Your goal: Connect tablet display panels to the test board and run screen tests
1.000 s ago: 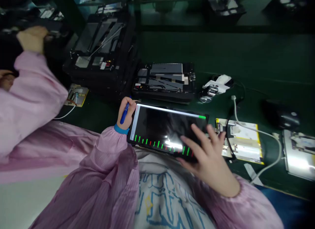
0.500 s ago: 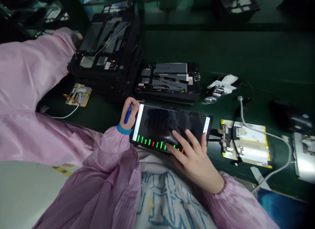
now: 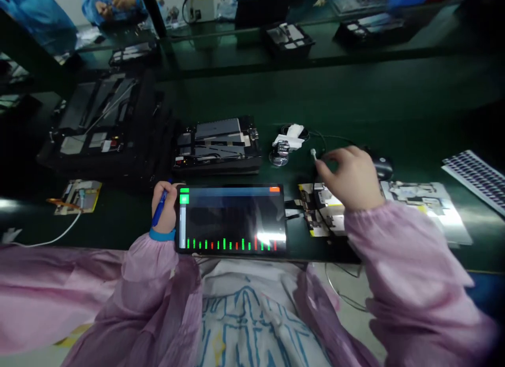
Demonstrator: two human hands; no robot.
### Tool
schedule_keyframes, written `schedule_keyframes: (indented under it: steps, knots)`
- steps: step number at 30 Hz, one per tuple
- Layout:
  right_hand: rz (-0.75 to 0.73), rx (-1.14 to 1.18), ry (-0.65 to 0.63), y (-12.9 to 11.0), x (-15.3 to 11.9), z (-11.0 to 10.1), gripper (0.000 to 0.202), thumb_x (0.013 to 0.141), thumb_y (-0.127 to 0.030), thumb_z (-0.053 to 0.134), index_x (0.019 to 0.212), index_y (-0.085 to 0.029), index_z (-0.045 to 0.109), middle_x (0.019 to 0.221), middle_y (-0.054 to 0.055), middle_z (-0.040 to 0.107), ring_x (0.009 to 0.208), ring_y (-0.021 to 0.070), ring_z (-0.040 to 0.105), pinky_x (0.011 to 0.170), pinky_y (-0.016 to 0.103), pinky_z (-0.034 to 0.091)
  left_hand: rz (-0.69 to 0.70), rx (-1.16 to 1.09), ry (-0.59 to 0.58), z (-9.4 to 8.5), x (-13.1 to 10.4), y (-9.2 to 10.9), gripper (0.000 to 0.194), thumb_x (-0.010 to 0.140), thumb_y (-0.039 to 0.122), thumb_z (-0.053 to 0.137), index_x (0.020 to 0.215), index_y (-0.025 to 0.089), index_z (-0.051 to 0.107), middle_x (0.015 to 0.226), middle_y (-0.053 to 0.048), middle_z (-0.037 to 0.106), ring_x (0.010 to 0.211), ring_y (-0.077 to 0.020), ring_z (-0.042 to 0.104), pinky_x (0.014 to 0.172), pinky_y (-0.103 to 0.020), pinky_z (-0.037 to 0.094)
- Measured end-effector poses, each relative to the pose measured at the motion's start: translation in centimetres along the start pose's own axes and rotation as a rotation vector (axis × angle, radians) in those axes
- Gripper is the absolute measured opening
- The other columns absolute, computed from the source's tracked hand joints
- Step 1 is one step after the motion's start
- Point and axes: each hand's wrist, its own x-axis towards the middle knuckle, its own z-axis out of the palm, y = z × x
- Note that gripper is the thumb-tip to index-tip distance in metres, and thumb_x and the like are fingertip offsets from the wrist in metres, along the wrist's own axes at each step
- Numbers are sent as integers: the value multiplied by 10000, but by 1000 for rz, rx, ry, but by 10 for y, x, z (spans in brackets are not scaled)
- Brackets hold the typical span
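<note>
My left hand [image 3: 164,206] is closed around a blue pen [image 3: 160,206] and rests against the left edge of a tablet-like display [image 3: 232,214]. The lit display shows a row of green and red bars along its near side. To the right, my right hand [image 3: 351,175] is raised over a circuit board [image 3: 317,227], slightly blurred. Its thumb and forefinger are closed at a white cable [image 3: 314,153], whose small plug end sticks out past the thumb. Dark flat leads [image 3: 293,209] join the display to the board.
Opened black devices [image 3: 216,146] lie behind the display; a taller stack [image 3: 98,120] stands left. A wired clip-like gadget [image 3: 282,149], a black mouse [image 3: 382,167] and a keyboard [image 3: 479,180] lie rightward. A co-worker's pink sleeve [image 3: 47,298] is at left; another person's hands [image 3: 118,1] show behind.
My right hand has left the display and moved up and right to the white cable. The display now shows different coloured blocks. The co-worker's arm has withdrawn from the stack, and the view has shifted.
</note>
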Motion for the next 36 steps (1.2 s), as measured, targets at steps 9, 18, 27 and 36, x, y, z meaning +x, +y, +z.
schedule_keyframes:
  steps: [9,18,27,36]
  knots:
    - [121,468,-191,-3,21,-11,237,868,-384,499,836,-178,613,716,67,639,669,200,582,645,325,444,-13,-39,108,15,8,15,362,677,303,775,727,196,433,681,40,589,646,-104,595,634,-211,467]
    - [45,854,-497,-21,-76,-19,334,927,-431,436,776,-200,623,768,47,682,698,180,626,615,283,460,-28,57,113,17,18,13,448,589,319,812,722,192,404,682,37,593,621,-105,588,601,-222,467]
    - [94,892,-546,-14,-83,-5,307,920,-401,456,797,-193,645,723,30,677,654,169,619,596,278,453,-4,101,86,24,18,15,405,644,319,755,718,198,376,691,46,604,603,-106,567,581,-240,449]
    - [103,828,-455,-21,-90,3,292,939,-382,433,808,-203,623,736,33,685,654,177,626,631,298,452,11,95,92,21,18,13,382,645,285,746,725,204,382,714,50,630,645,-105,583,615,-228,465]
